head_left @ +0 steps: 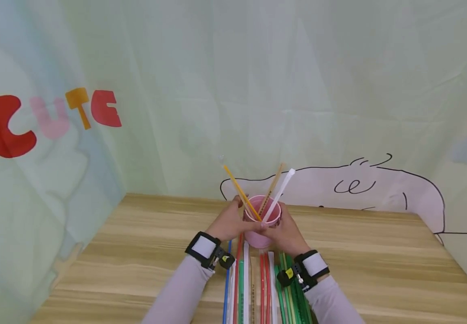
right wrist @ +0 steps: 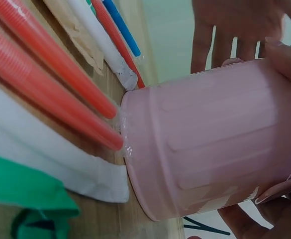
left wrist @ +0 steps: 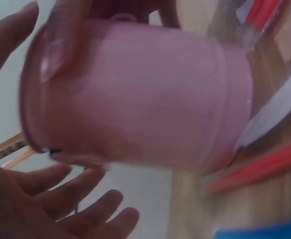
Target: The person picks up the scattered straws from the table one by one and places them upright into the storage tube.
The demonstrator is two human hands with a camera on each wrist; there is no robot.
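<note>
The pink cup (head_left: 259,240) is just behind the row of straws (head_left: 267,292), gripped by the right hand (head_left: 287,233), with the left hand (head_left: 230,221) spread beside it, and it's best held upright so its tall straws (head_left: 279,195) don't tip out.
</note>
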